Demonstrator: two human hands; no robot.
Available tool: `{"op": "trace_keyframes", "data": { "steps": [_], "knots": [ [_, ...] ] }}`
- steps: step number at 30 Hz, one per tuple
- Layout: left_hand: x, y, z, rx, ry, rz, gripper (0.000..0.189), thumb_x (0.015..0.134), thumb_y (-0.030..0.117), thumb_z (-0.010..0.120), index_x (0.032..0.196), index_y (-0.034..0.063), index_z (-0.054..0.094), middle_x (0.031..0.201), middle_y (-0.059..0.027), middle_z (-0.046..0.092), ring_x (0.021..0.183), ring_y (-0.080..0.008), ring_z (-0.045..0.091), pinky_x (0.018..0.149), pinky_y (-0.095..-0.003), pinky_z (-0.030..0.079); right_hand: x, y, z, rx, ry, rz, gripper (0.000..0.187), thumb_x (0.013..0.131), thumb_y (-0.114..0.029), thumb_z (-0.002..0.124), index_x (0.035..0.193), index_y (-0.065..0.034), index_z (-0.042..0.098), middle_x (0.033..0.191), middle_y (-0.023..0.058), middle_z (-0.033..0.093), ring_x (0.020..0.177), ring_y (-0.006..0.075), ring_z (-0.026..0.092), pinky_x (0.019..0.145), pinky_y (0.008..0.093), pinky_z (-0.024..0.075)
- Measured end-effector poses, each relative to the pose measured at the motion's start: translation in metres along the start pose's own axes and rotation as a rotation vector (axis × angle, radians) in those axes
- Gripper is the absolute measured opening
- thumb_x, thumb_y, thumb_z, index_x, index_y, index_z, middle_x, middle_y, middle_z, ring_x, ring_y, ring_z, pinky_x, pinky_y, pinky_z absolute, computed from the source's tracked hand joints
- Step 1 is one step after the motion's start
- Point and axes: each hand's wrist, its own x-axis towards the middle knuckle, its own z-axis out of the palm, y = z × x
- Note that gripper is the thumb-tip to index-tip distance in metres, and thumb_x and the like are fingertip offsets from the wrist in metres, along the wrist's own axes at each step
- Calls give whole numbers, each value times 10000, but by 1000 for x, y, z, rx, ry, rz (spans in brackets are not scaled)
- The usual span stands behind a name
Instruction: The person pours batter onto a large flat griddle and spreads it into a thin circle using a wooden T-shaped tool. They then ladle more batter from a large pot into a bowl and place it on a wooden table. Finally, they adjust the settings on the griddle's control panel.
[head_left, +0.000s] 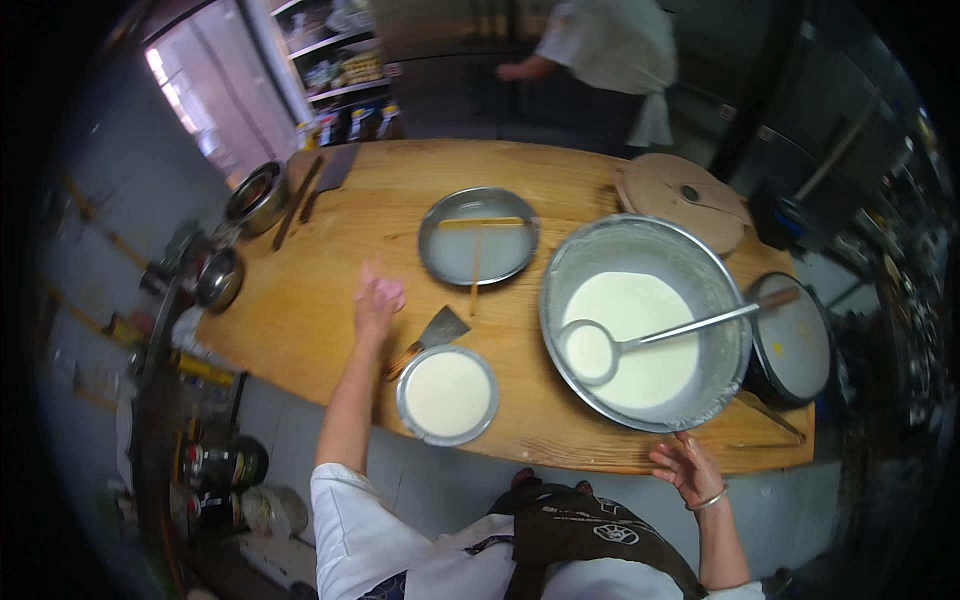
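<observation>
My left hand (373, 306) is over the left part of the wooden table, on a pink cloth (388, 292); motion blur hides its fingers. Beside it lie a scraper with a flat metal blade (444, 327) and a round metal pan of white batter (448, 393). My right hand (691, 470), fingers spread, is at the near rim of a large metal basin (645, 322) of white batter. A ladle with a wooden-ended handle (686, 328) rests in the basin. Behind the pan, a metal bowl of cloudy liquid (480, 262) has a T-shaped wooden spreader (477, 223) across it.
A cleaver (334, 176), a thin rod (298, 202) and metal pots (257, 198) are at the far left. A round wooden lid (679, 195) lies behind the basin, a dark-rimmed pot (793, 341) to its right. Another person (615, 52) stands beyond the table.
</observation>
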Motion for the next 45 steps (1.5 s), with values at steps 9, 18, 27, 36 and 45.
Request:
{"op": "trace_keyframes", "data": {
  "steps": [9, 18, 27, 36, 45],
  "knots": [
    [51, -176, 2, -244, -277, -450, 326, 726, 183, 597, 996, 25, 506, 870, -111, 550, 731, -214, 550, 656, -277, 476, 49, -25, 18, 177, 2, 76, 413, 866, -246, 472, 1183, 0, 377, 1062, 181, 541, 906, 319, 577, 746, 484, 494],
    [-11, 177, -59, -1048, -565, -520, 252, 703, 70, 559, 946, 24, 505, 855, -51, 539, 689, -109, 528, 559, -203, 444, 68, -14, 2, 235, 278, -91, 444, 709, 32, 427, 1137, 99, 331, 1007, 220, 507, 868, 350, 575, 723, 485, 513],
    [-166, 250, 59, -1207, -853, -1050, 307, 753, -45, 498, 1057, -10, 477, 997, -103, 551, 853, -171, 564, 724, -264, 488, 60, 18, 11, 328, 304, -306, 453, 678, 80, 441, 1120, 35, 358, 924, 144, 507, 738, 278, 579, 552, 402, 544],
    [-163, 280, 124, -1242, -704, -1127, 123, 772, -32, 520, 876, 33, 509, 751, -36, 556, 553, -88, 472, 440, -194, 357, 83, -11, 3, 222, 422, -445, 308, 642, 71, 488, 950, 53, 488, 755, 83, 541, 553, 153, 531, 379, 227, 379],
    [-163, 264, 136, -306, -576, -289, 309, 709, 7, 572, 1006, -6, 484, 981, -155, 506, 861, -283, 516, 725, -319, 428, 99, -26, -2, 259, 418, -451, 217, 652, 67, 487, 869, 45, 490, 724, 83, 534, 494, 155, 521, 327, 230, 372]
  ]
}}
